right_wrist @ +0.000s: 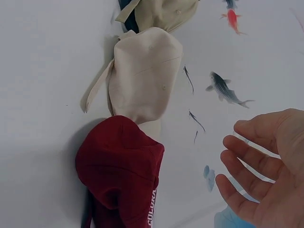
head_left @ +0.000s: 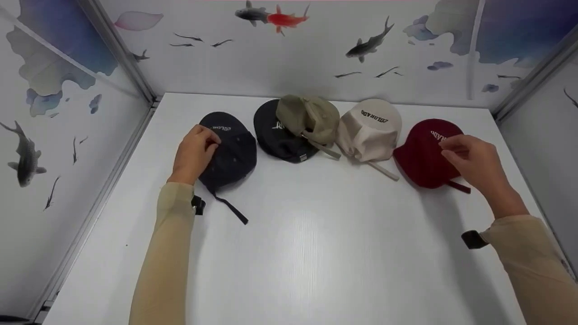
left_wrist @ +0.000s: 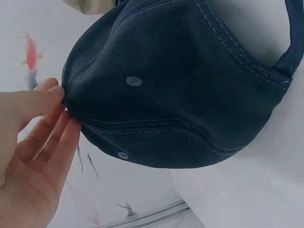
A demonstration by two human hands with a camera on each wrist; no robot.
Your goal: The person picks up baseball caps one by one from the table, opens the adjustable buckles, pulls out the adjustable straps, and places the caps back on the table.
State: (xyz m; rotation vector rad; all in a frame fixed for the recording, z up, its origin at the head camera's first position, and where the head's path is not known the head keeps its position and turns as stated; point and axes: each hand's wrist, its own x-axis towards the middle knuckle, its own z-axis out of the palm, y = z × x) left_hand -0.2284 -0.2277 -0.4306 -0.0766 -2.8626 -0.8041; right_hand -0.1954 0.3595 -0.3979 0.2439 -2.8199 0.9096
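Observation:
My left hand [head_left: 189, 155] pinches the edge of a navy baseball cap [head_left: 235, 155] between thumb and fingers at the left of the row. The left wrist view shows the cap's [left_wrist: 175, 90] stitched crown and eyelets, its strap trailing at the upper right. Over on the right, my right hand [head_left: 481, 167] hovers by a dark red cap [head_left: 424, 158], fingers loosely bent around nothing. In the right wrist view that hand [right_wrist: 266, 166] is apart from the red cap [right_wrist: 116, 156], with a gap between thumb and fingertips.
Between these two caps lie a black cap [head_left: 268, 131], an olive cap [head_left: 327, 115] overlapping it, and a beige cap [head_left: 375, 131] touching the red one. All are on a white table [head_left: 307, 253], enclosed by fish-painted panels [head_left: 298, 58] at back and sides.

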